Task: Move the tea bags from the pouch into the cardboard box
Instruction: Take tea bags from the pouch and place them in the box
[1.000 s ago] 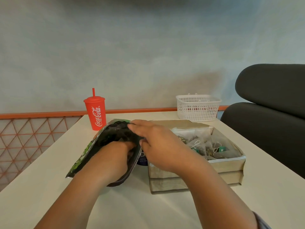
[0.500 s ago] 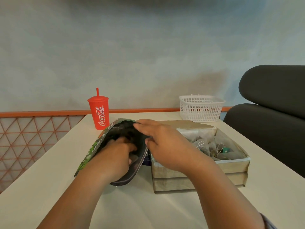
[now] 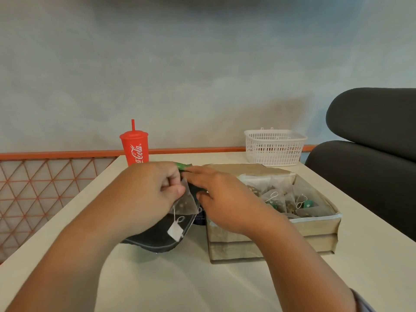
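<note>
My left hand [image 3: 148,194] pinches a pyramid tea bag [image 3: 185,204] just above the mouth of the dark pouch [image 3: 157,238]; its white tag [image 3: 175,230] dangles on a string below. My right hand [image 3: 225,203] grips the pouch's right rim and holds it open. The pouch lies on the table, mostly hidden behind both hands, with a green edge showing at its top. To its right stands the open cardboard box [image 3: 319,230], with several tea bags [image 3: 292,201] lying inside.
A red Coca-Cola cup [image 3: 134,148] with a straw stands behind the pouch. A white plastic basket [image 3: 274,146] sits at the table's far edge. A dark padded chair [image 3: 369,158] is on the right, an orange lattice rail [image 3: 45,183] on the left.
My left hand has come out of the pouch, lifting a tea bag above its mouth. My right hand has stayed on the pouch's rim.
</note>
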Tool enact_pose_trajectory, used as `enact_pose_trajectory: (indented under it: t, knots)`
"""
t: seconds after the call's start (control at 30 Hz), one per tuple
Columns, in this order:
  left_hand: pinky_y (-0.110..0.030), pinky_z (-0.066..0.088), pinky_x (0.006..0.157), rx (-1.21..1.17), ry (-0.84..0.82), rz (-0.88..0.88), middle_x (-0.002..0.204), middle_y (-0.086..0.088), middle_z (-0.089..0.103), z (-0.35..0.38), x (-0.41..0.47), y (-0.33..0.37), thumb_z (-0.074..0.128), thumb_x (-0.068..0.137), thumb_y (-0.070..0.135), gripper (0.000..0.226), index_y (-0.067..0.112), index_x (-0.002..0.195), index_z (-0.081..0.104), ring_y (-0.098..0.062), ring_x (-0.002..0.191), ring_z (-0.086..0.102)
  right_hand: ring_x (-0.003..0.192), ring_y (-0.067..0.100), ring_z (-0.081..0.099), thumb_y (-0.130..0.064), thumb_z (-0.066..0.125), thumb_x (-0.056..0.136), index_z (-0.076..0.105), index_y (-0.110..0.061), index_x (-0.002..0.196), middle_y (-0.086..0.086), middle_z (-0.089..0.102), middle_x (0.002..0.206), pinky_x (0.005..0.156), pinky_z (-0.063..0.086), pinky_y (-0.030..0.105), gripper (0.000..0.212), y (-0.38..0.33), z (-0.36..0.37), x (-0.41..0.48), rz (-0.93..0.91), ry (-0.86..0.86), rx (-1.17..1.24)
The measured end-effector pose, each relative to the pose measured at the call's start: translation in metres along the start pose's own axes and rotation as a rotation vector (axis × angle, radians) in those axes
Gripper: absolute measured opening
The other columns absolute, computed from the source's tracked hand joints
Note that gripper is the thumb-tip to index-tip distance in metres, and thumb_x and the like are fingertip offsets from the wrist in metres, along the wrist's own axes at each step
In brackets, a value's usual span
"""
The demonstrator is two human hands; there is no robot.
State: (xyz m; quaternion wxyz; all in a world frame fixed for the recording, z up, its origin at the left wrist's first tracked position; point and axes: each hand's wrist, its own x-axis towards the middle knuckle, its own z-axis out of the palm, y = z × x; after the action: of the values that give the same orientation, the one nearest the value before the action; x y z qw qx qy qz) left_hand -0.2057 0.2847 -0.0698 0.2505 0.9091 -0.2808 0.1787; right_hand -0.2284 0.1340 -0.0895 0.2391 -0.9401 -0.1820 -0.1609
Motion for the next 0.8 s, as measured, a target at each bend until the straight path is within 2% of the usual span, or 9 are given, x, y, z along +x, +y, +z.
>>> enact_pose_trajectory:
  t: [0.07,0.17,0.27,0.33,0.4,0.5,0.57,0.67,0.8]
  knots:
    - [-0.019,0.034,0.052,-0.098,0.015,0.003,0.056,0.006,0.056,-0.009,-0.002,-0.002,0.060,0.085,0.028,0.019,0.026,0.066,0.056,-0.006,0.053,0.050,0.123,0.017,0.045,-0.001,0.044,0.090,0.055,-0.023,0.128,-0.005,0.046,0.140,0.102,0.039,0.033,0.045,-0.001,0.001,0.001,-0.012,-0.027,0.008]
    - [-0.024,0.037,0.054,-0.197,0.004,0.008,0.057,0.011,0.055,-0.014,-0.003,-0.007,0.061,0.082,0.030,0.016,0.032,0.067,0.056,-0.003,0.052,0.046,0.113,0.018,0.049,-0.007,0.046,0.091,0.058,-0.019,0.122,-0.002,0.054,0.128,0.093,0.042,0.029,0.036,0.000,0.007,0.000,0.009,-0.115,-0.046]
    - [-0.026,0.038,0.060,-0.234,0.047,0.012,0.066,0.010,0.056,-0.014,-0.003,-0.006,0.062,0.081,0.026,0.024,0.027,0.059,0.054,-0.007,0.066,0.050,0.095,0.020,0.053,-0.019,0.049,0.092,0.056,-0.016,0.115,0.004,0.058,0.106,0.075,0.039,0.027,0.024,-0.001,0.015,-0.001,0.085,-0.232,-0.077]
    - [-0.027,0.040,0.064,-0.238,0.087,0.023,0.074,0.009,0.055,-0.014,-0.003,-0.004,0.062,0.081,0.024,0.024,0.027,0.059,0.053,-0.011,0.074,0.051,0.086,0.020,0.052,-0.023,0.049,0.092,0.060,-0.016,0.107,0.004,0.057,0.095,0.070,0.039,0.027,0.021,-0.002,0.018,-0.001,0.070,-0.291,-0.116]
    - [-0.027,0.041,0.066,-0.260,0.105,0.009,0.077,0.007,0.057,-0.013,-0.003,-0.003,0.062,0.081,0.024,0.022,0.025,0.061,0.054,-0.013,0.077,0.053,0.083,0.017,0.054,-0.025,0.052,0.090,0.065,-0.015,0.103,0.001,0.060,0.093,0.069,0.042,0.026,0.021,-0.001,0.017,-0.002,0.074,-0.301,-0.073]
    - [-0.028,0.042,0.065,-0.295,0.113,-0.024,0.077,0.005,0.062,-0.012,-0.002,-0.004,0.061,0.083,0.025,0.021,0.024,0.062,0.055,-0.015,0.078,0.056,0.085,0.010,0.061,-0.031,0.065,0.082,0.071,-0.017,0.094,-0.005,0.068,0.093,0.078,0.049,0.027,0.020,0.004,0.005,-0.004,0.127,-0.247,0.145]
    - [-0.028,0.042,0.064,-0.298,0.122,-0.036,0.075,0.005,0.063,-0.011,-0.002,-0.005,0.060,0.083,0.027,0.022,0.024,0.061,0.055,-0.015,0.077,0.058,0.078,0.008,0.062,-0.036,0.071,0.077,0.071,-0.017,0.085,-0.005,0.068,0.084,0.075,0.050,0.027,0.020,0.006,-0.003,-0.004,0.136,-0.192,0.245]
    - [-0.026,0.040,0.060,-0.296,0.158,-0.047,0.070,0.004,0.062,-0.009,-0.001,-0.003,0.061,0.083,0.026,0.025,0.025,0.060,0.054,-0.015,0.071,0.056,0.066,0.005,0.056,-0.033,0.070,0.078,0.068,-0.014,0.079,-0.004,0.063,0.072,0.065,0.046,0.023,0.019,0.007,-0.012,-0.005,0.113,-0.100,0.388]
    - [-0.021,0.031,0.054,-0.277,0.171,-0.071,0.069,0.003,0.060,-0.007,-0.002,0.005,0.060,0.085,0.028,0.023,0.025,0.063,0.053,-0.010,0.065,0.051,0.061,0.001,0.048,-0.022,0.063,0.086,0.067,-0.011,0.078,-0.005,0.058,0.067,0.062,0.042,0.022,0.014,0.006,-0.015,-0.005,0.099,0.000,0.437]
